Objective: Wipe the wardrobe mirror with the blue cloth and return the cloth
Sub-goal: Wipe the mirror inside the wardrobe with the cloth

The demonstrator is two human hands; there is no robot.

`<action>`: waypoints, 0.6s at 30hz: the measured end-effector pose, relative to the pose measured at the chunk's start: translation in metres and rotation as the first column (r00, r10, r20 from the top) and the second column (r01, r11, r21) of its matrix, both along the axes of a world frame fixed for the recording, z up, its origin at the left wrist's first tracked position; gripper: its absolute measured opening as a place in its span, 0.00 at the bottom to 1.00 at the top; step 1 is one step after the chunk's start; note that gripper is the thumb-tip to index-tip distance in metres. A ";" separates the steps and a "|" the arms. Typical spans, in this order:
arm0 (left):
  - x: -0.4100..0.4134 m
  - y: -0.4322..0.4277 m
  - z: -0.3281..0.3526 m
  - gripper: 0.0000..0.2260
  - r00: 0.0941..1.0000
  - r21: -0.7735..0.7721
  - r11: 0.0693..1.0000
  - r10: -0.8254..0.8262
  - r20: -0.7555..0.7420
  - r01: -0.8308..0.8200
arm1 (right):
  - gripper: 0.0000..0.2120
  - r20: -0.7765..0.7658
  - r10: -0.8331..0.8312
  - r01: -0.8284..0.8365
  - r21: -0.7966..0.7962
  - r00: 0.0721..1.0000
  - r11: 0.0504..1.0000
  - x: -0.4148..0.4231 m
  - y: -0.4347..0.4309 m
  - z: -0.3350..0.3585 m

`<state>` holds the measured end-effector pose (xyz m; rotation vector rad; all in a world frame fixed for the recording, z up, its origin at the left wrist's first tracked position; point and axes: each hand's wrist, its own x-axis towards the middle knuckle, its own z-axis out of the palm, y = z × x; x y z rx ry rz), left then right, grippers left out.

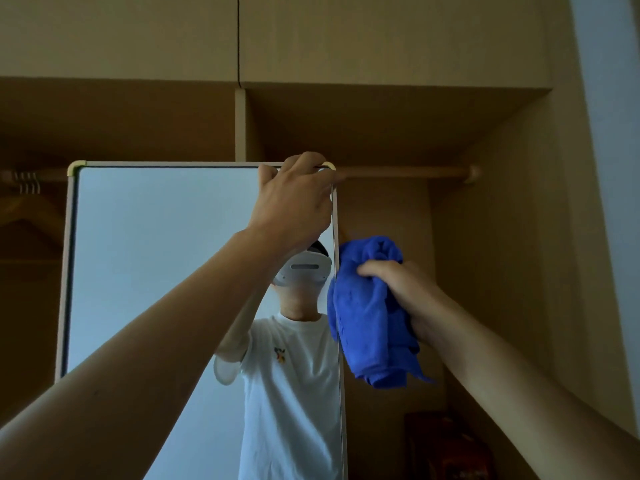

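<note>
We note the left hand (pixel 294 192) gripping the wardrobe mirror (pixel 156 254) at its top right corner, the right hand (pixel 401 289) clutching the bunched blue cloth (pixel 367 317) just beside its right edge; we judge wiping unfinished, return pending.

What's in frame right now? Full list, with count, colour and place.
framed wardrobe mirror: 1, pale frame, centre-left, standing in the wardrobe opening
bunched blue cloth: 1, blue, just right of the mirror's right edge
wooden hanging rail: 1, light wood, behind the mirror's top
wooden coat hangers: several, exact count unclear, far left on the rail
upper cabinet doors: 2, beige, top
dark box: 1, reddish-brown, wardrobe floor, lower right, blurry
left hand: 1, gripping the mirror's top right corner
right hand: 1, holding the cloth
</note>
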<state>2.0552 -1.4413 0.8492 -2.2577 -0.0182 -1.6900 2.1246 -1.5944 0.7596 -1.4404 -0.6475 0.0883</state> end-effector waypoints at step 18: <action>0.009 -0.010 0.004 0.22 0.990 -0.186 0.973 -0.126 0.068 0.137 | 0.17 0.124 -0.096 0.063 0.243 0.988 0.968 -0.007 0.013 0.109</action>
